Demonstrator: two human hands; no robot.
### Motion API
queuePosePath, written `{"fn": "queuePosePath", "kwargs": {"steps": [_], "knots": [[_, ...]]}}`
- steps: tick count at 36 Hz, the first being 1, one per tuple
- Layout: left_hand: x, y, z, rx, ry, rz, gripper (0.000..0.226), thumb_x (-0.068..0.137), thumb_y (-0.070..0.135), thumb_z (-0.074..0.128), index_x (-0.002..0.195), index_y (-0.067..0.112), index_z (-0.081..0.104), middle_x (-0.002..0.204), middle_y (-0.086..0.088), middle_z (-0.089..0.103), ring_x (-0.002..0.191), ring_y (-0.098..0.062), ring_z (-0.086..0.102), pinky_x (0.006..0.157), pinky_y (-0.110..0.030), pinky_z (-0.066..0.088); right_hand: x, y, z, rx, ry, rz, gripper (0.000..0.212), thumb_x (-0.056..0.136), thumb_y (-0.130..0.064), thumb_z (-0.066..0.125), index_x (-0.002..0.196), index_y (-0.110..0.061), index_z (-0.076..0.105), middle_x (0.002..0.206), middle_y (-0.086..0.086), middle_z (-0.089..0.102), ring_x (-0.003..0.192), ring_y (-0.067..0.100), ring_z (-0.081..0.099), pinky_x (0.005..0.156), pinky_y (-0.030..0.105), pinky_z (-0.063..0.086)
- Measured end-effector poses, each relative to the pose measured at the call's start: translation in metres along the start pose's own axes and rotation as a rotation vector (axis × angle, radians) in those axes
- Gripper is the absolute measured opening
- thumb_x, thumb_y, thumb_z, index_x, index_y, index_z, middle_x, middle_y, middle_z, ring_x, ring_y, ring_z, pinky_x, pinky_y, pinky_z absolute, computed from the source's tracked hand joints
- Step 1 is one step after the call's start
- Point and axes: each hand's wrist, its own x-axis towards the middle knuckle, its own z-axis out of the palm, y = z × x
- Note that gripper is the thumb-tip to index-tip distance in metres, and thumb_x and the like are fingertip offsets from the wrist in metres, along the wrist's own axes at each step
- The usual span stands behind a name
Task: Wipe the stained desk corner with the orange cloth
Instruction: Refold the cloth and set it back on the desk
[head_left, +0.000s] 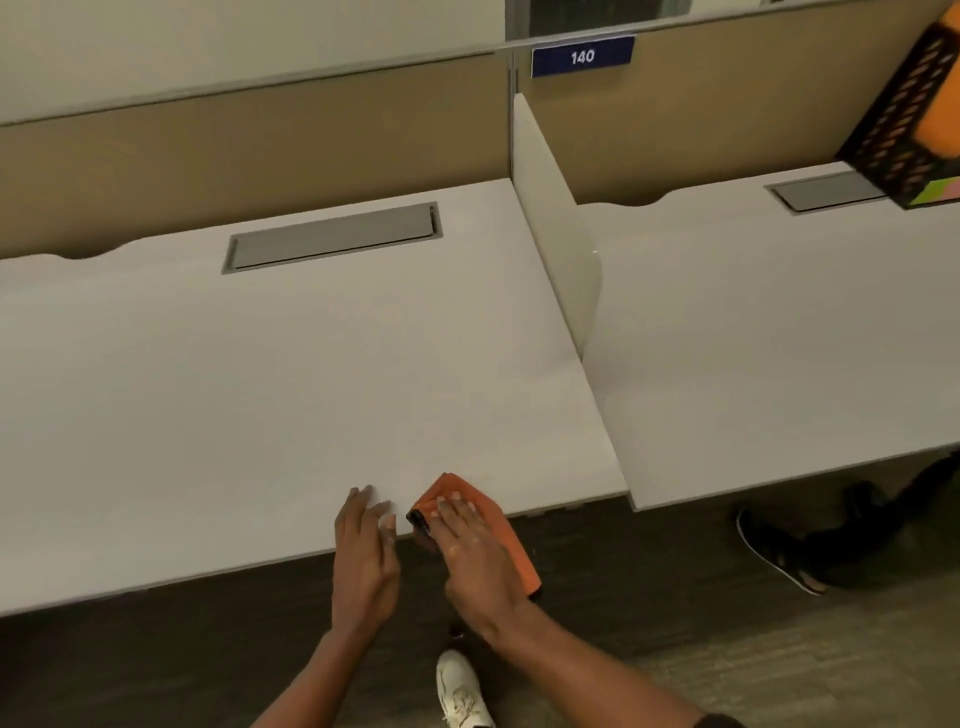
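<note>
An orange cloth (506, 535) lies over the front edge of the white desk (291, 374), near its right front corner. My right hand (470, 551) presses flat on the cloth with fingers spread, and part of the cloth hangs down past the edge. My left hand (366, 545) rests beside it on the bare desk edge, fingers extended and holding nothing. A small dark thing shows at the cloth's left edge under my right fingers; I cannot tell what it is. No stain is clearly visible on the surface.
A white divider panel (556, 249) separates this desk from the neighbouring desk (779, 338). Grey cable hatch (332, 236) sits at the back. A black perforated basket (909, 119) with orange contents stands far right. Another person's dark shoe (774, 551) and my white shoe (462, 686) are on the floor.
</note>
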Motion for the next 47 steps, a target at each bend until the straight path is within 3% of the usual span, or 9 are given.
{"fn": "queuePosePath", "kwargs": {"steps": [4,8,12,20,22,28,32,41,47], "knots": [[-0.005,0.016,-0.018,-0.137,0.067,-0.038,0.026,0.112,0.034,0.055,0.124,0.018,0.070,0.144,-0.010,0.065,0.142,-0.033,0.054,0.116,-0.054,0.049,-0.003,-0.011,-0.036,0.385,0.087,0.154,0.058,0.096,0.005,0.051,0.141,-0.031,0.061,0.139,-0.009,0.065,0.130,0.006,0.059,0.117,0.029,0.045],[-0.009,0.048,-0.045,-0.367,-0.011,-0.266,0.052,0.098,0.071,0.050,0.104,0.024,0.072,0.106,0.004,0.077,0.105,-0.022,0.073,0.089,-0.039,0.060,-0.010,-0.024,-0.056,0.574,0.177,0.238,0.060,0.095,0.005,0.054,0.139,-0.034,0.063,0.126,-0.013,0.071,0.112,0.001,0.067,0.099,0.027,0.058],[-0.005,0.073,-0.069,-0.641,-0.208,-0.493,0.060,0.100,0.074,0.053,0.105,0.021,0.082,0.094,0.003,0.086,0.084,-0.017,0.084,0.077,-0.037,0.065,-0.015,-0.038,-0.063,0.668,0.265,0.217,0.068,0.089,0.013,0.057,0.130,-0.039,0.069,0.121,-0.025,0.071,0.117,-0.006,0.064,0.098,0.014,0.052],[0.001,0.095,-0.102,-0.918,-0.304,-0.578,0.034,0.101,0.035,0.073,0.106,0.003,0.085,0.100,-0.015,0.085,0.102,-0.028,0.083,0.091,-0.042,0.064,-0.017,-0.058,-0.066,0.600,0.338,0.132,0.065,0.078,0.010,0.064,0.122,-0.038,0.070,0.118,-0.022,0.071,0.114,0.001,0.068,0.098,0.025,0.058],[0.001,0.098,-0.108,-0.941,-0.301,-0.576,0.030,0.103,0.027,0.072,0.107,0.000,0.083,0.100,-0.016,0.085,0.100,-0.025,0.084,0.090,-0.041,0.064,-0.016,-0.061,-0.069,0.564,0.346,0.088,0.065,0.078,0.007,0.068,0.120,-0.043,0.068,0.120,-0.026,0.068,0.115,-0.002,0.065,0.096,0.016,0.055],[0.003,0.109,-0.119,-0.884,-0.192,-0.501,0.011,0.098,0.018,0.079,0.103,0.011,0.086,0.095,-0.005,0.086,0.092,-0.014,0.083,0.097,-0.043,0.063,-0.009,-0.072,-0.083,0.389,0.334,-0.051,0.037,0.088,-0.039,0.076,0.124,-0.031,0.068,0.123,-0.024,0.065,0.116,-0.004,0.062,0.095,0.011,0.052],[0.006,0.118,-0.123,-0.817,-0.142,-0.474,0.007,0.097,0.021,0.082,0.101,0.018,0.086,0.094,0.002,0.086,0.095,-0.017,0.083,0.103,-0.049,0.063,0.000,-0.077,-0.086,0.320,0.368,-0.021,0.043,0.088,-0.063,0.068,0.118,-0.032,0.067,0.114,-0.024,0.066,0.105,-0.007,0.064,0.090,0.010,0.053],[0.021,0.130,-0.151,-0.650,-0.095,-0.300,0.005,0.093,0.029,0.087,0.096,0.033,0.087,0.095,0.015,0.085,0.092,0.004,0.077,0.086,-0.026,0.051,0.032,-0.070,-0.122,0.428,0.371,-0.048,0.016,0.089,-0.034,0.078,0.103,-0.032,0.071,0.100,-0.023,0.072,0.098,-0.002,0.069,0.083,0.008,0.054],[0.036,0.136,-0.168,-0.431,-0.028,-0.244,0.014,0.092,0.027,0.089,0.099,0.037,0.082,0.095,0.025,0.081,0.094,0.008,0.073,0.082,-0.021,0.054,0.064,-0.060,-0.154,0.498,0.393,-0.063,0.025,0.087,-0.030,0.081,0.094,-0.049,0.065,0.097,-0.035,0.071,0.095,-0.007,0.069,0.079,0.000,0.049]]}}
